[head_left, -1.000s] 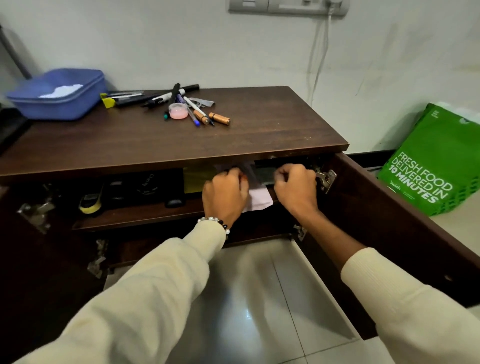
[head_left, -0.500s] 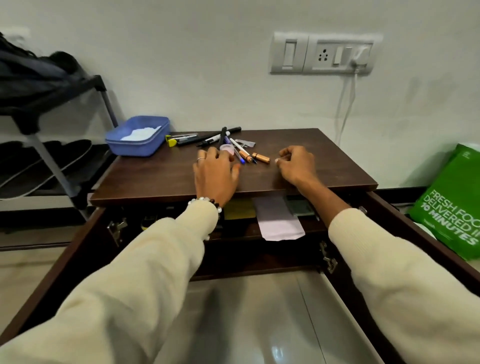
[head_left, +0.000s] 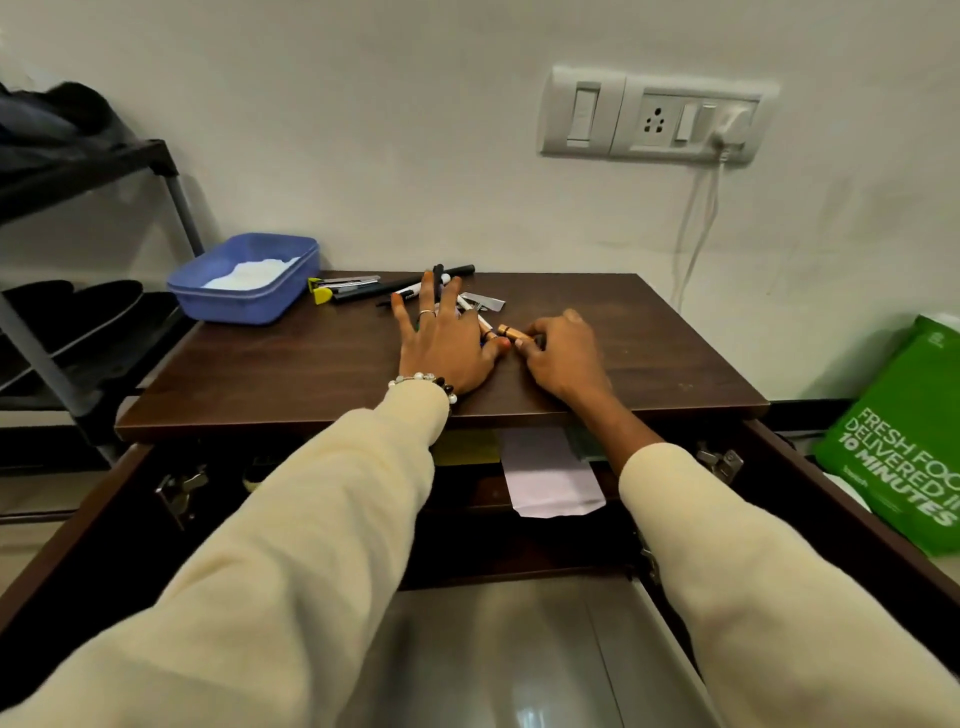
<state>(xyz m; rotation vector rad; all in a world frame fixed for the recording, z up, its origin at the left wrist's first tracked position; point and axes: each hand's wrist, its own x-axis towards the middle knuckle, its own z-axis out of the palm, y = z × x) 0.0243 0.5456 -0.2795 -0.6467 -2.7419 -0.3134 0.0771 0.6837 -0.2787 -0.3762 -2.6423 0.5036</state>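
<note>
A heap of pens and markers (head_left: 410, 286) lies at the back middle of a dark wooden cabinet top (head_left: 260, 364). My left hand (head_left: 441, 343) lies flat over the near part of the heap, fingers spread and straight. My right hand (head_left: 558, 353) sits just right of it with fingers curled round a short orange-brown pen (head_left: 511, 332), whose end sticks out to the left. A pale paper sheet (head_left: 550, 478) hangs out of the open shelf below the top.
A blue plastic tub (head_left: 244, 278) stands at the back left of the cabinet top. Both cabinet doors (head_left: 831, 519) hang open. A dark rack (head_left: 78, 322) stands left, a green bag (head_left: 898, 447) right. A white cable (head_left: 696, 234) drops from the wall socket.
Both hands left the paper on the inner shelf and rose onto the cabinet top. The left spread over the pens; the right closed on the orange-brown pen.
</note>
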